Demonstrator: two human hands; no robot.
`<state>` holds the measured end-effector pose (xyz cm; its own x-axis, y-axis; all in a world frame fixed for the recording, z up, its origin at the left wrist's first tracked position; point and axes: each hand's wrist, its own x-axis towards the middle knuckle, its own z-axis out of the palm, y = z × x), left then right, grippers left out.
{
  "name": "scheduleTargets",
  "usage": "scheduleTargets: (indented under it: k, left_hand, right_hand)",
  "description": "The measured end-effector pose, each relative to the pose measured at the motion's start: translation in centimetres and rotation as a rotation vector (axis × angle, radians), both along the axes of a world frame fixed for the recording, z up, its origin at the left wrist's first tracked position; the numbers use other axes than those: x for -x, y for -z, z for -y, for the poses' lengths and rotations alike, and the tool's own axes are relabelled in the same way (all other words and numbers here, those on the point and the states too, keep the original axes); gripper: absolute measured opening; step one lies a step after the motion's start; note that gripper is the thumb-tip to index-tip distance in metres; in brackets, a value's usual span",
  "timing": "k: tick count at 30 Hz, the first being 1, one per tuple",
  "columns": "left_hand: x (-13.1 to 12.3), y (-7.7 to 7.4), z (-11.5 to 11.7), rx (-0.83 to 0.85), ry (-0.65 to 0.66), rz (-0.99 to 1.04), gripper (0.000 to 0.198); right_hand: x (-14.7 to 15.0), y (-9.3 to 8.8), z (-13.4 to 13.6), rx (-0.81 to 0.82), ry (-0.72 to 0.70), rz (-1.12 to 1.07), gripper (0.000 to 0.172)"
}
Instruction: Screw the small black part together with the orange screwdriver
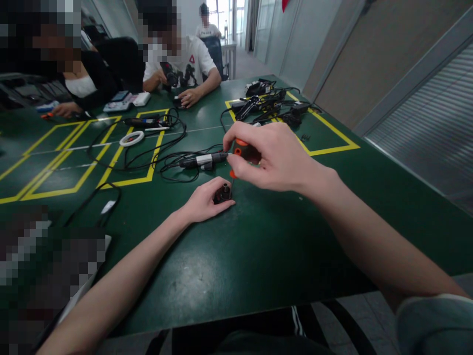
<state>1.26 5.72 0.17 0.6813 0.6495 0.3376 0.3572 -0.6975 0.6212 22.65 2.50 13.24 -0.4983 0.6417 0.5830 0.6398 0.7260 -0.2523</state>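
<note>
My right hand (271, 158) is closed round the orange and dark handle of a screwdriver (241, 148), its thin shaft pointing down. Below and to the left, my left hand (207, 199) grips a small black part (223, 193) against the green tabletop, with a short round post standing up from it. The screwdriver's shaft comes down at the right edge of this part; whether its tip touches a screw cannot be made out. Just beyond my left hand lies a black and grey pen-like tool (203, 160) with its cable.
Yellow tape (328, 149) marks areas on the green table (281, 246). A heap of black devices and cables (262, 106) lies at the back right. A white ring (132, 138) lies among cables at the left. Across the table, a person (192, 64) handles a dark tool.
</note>
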Motion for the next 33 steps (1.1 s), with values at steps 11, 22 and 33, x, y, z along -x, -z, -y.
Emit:
scheduleTargets:
  k: [11,22,33]
  left_hand:
    - [0.0,-0.2,0.0,0.155,-0.048,0.026,0.041]
    - [0.1,-0.4,-0.1,0.295,-0.095,0.099,0.04]
    - [0.3,-0.4,-1.4,0.529,-0.054,0.215,0.028]
  right_hand:
    - [0.2,0.7,-0.3,-0.044,-0.085,-0.02,0.022]
    - [0.4,0.6,-0.2,0.017,-0.04,-0.025,0.021]
    - [0.8,0.7,-0.3,0.08,-0.026,-0.075,0.015]
